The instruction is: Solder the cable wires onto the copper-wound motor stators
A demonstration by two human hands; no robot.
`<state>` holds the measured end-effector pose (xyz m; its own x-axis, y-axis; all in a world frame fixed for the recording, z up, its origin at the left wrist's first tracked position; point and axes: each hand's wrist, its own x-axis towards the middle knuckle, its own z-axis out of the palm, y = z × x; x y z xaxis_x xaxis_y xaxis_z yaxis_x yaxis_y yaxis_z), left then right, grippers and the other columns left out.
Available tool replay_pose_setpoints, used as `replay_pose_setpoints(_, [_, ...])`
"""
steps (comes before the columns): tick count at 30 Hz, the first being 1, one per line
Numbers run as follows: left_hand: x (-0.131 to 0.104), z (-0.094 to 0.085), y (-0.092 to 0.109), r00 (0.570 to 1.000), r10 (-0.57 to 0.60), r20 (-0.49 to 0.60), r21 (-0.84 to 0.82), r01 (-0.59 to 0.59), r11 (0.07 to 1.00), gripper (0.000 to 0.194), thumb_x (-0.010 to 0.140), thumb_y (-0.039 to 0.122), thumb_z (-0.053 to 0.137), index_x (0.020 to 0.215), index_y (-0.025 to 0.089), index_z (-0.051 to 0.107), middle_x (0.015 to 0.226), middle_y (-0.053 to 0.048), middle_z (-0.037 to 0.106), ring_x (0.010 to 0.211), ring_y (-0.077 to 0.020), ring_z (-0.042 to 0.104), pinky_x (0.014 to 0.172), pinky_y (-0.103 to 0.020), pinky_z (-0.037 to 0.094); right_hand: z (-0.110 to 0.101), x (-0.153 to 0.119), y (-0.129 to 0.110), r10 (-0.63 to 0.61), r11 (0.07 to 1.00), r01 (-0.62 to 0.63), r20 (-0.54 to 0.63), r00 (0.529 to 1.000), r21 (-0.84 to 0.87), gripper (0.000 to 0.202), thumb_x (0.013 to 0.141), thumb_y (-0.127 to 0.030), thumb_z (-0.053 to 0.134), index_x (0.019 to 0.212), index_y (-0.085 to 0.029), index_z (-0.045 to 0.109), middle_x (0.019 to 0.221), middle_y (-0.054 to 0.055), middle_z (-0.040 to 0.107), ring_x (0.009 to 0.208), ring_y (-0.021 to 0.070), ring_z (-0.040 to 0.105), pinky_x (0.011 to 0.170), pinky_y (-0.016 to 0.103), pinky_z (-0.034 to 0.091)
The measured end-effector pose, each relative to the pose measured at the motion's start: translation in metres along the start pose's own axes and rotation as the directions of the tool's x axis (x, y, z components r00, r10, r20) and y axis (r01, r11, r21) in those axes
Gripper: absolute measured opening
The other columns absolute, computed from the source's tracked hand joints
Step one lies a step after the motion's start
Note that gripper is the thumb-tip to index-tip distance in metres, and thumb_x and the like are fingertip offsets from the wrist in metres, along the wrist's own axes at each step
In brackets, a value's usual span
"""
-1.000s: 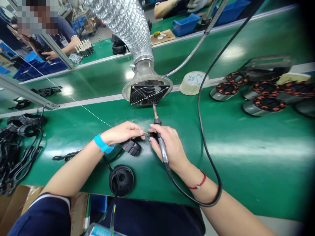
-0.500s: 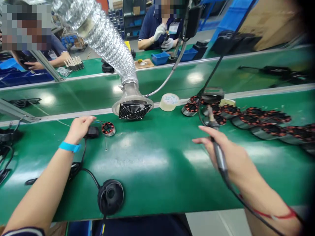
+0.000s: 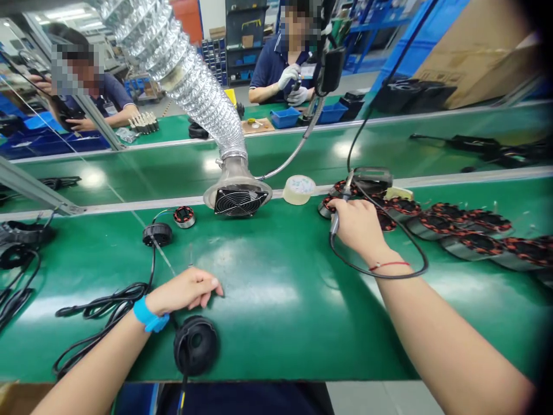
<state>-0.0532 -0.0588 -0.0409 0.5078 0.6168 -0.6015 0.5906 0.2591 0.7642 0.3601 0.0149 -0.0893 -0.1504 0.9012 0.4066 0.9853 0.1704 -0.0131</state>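
Note:
My right hand (image 3: 358, 226) is wrapped round a soldering iron (image 3: 344, 202), its tip pointing up near a metal holder (image 3: 375, 176) at the back right. Over the green bench, my left hand (image 3: 194, 288) has curled fingers; whether they hold anything small is hidden. Just below it lies a black round housing (image 3: 196, 346) with a cable. Farther back, a black round part (image 3: 158, 233) sits beside a copper-wound stator (image 3: 184, 216), with thin wires between them.
Several stators (image 3: 475, 239) line the right side. A fume duct with a fan (image 3: 239, 202) hangs at centre, beside a tape roll (image 3: 299, 189). Black cables (image 3: 108, 305) lie at left. Two people sit across the bench, behind a green divider (image 3: 276, 155).
My left hand has left the black round part and come nearer, above the housing. My right hand has moved back and left with the iron, toward the holder.

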Motion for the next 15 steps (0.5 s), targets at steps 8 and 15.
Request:
replay_pose_setpoints(8, [0.028, 0.005, 0.013, 0.980, 0.075, -0.185, -0.133, -0.100, 0.986, 0.045, 0.079, 0.055, 0.058, 0.082, 0.011, 0.063, 0.064, 0.004, 0.045, 0.055, -0.0064, 0.035, 0.052, -0.020, 0.027, -0.022, -0.062, -0.113, -0.244, 0.925, 0.228, 0.015, 0.970, 0.304, 0.019, 0.092, -0.021, 0.048, 0.106, -0.017, 0.060, 0.087, 0.007, 0.067, 0.073, 0.0219, 0.060, 0.072, 0.034, 0.044])
replay_pose_setpoints(15, [0.027, 0.013, 0.031, 0.975, 0.144, -0.167, 0.308, -0.087, 0.947, 0.038, 0.080, 0.054, 0.061, 0.076, 0.016, 0.057, 0.068, 0.002, 0.053, 0.062, -0.0109, 0.044, 0.055, -0.023, 0.030, -0.041, -0.085, -0.189, -0.406, 0.777, 0.377, -0.057, 0.912, 0.503, 0.026, 0.097, -0.013, 0.040, 0.121, -0.018, 0.049, 0.100, 0.009, 0.066, 0.085, 0.0223, 0.062, 0.074, 0.036, 0.048])
